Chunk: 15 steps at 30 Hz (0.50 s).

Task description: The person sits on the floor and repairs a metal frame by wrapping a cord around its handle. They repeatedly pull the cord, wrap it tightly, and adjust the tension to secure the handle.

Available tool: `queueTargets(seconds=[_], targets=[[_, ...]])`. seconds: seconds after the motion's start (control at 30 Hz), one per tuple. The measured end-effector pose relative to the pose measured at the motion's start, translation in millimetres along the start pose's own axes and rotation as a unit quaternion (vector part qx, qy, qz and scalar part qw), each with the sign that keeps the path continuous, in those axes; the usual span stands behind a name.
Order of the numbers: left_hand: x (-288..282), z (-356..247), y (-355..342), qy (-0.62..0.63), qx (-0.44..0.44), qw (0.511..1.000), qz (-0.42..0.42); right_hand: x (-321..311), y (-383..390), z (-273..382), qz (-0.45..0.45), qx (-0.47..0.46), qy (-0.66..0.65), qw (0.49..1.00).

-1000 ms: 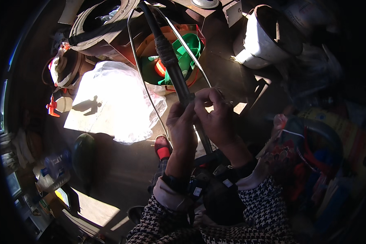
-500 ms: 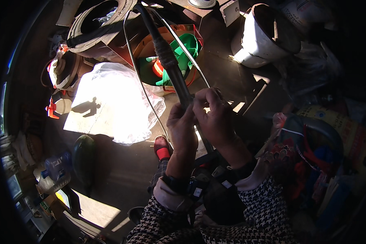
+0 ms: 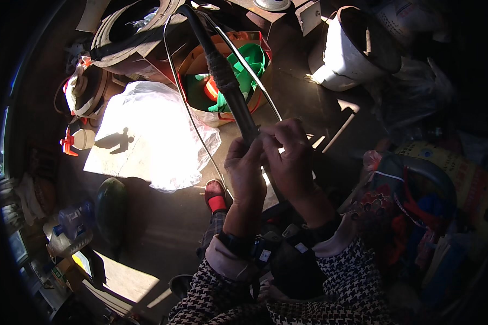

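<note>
A long dark tube (image 3: 237, 105), bent over at its far end and wrapped with a binding (image 3: 220, 70) partway along, slants toward me. My left hand (image 3: 246, 173) is closed around its near part, with the thumb uppermost. My right hand (image 3: 290, 157) is closed in a pinch against the tube's side, touching the left fingertips. Whatever small thing lies between the right fingers is hidden. A thin pale wire or strip (image 3: 257, 82) runs along the tube's right, and another thin strand (image 3: 189, 115) curves down its left side.
Beyond the tube stands an orange-rimmed container (image 3: 200, 118) holding green and orange things. Left of it lies a sunlit clear plastic sheet (image 3: 152, 135), with a dark green gourd (image 3: 111, 208) nearer. A white bucket (image 3: 341, 54) tilts at far right; bags and cloths (image 3: 396, 216) crowd the right.
My right fingers have shifted slightly and lowered at the tube's side. My left hand keeps its hold, a touch further right. The tube has barely moved.
</note>
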<state>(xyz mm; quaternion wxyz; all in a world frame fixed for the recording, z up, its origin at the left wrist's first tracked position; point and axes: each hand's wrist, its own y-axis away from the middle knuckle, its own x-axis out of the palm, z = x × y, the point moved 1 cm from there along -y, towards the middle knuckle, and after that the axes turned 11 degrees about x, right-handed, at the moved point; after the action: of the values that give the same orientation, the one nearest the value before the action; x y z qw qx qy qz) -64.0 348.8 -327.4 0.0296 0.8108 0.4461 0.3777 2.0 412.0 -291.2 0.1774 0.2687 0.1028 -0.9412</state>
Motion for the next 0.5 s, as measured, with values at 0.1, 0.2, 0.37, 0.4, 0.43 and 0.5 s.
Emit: queueTargets(seconds=[0.1, 0.2, 0.37, 0.4, 0.43, 0.5], targets=[[3.0, -0.5, -0.1, 0.009, 0.005, 1.000, -0.002, 2.6, -0.6, -4.9, 0.009, 0.054, -0.057, 0.997], [5.9, -1.8, 1.4, 0.011, 0.003, 1.000, -0.010, 2.4, -2.2, -7.5, 0.012, 0.098, -0.090, 0.991], [10.1, -4.7, 4.7, -0.024, -0.006, 1.000, -0.009, -8.4, -12.3, -21.9, -0.010, 0.239, -0.303, 0.923], [10.8, -4.9, 5.2, -0.026, -0.001, 1.000, -0.010, -11.0, -14.1, -25.8, -0.010, 0.230, -0.310, 0.923], [11.3, -4.8, 5.8, -0.035, -0.008, 0.999, -0.016, -12.1, -14.1, -29.7, 0.020, 0.246, -0.307, 0.919], [11.9, -3.9, 7.7, -0.039, -0.008, 0.999, -0.013, -14.6, -12.5, -36.5, 0.063, 0.265, -0.307, 0.912]])
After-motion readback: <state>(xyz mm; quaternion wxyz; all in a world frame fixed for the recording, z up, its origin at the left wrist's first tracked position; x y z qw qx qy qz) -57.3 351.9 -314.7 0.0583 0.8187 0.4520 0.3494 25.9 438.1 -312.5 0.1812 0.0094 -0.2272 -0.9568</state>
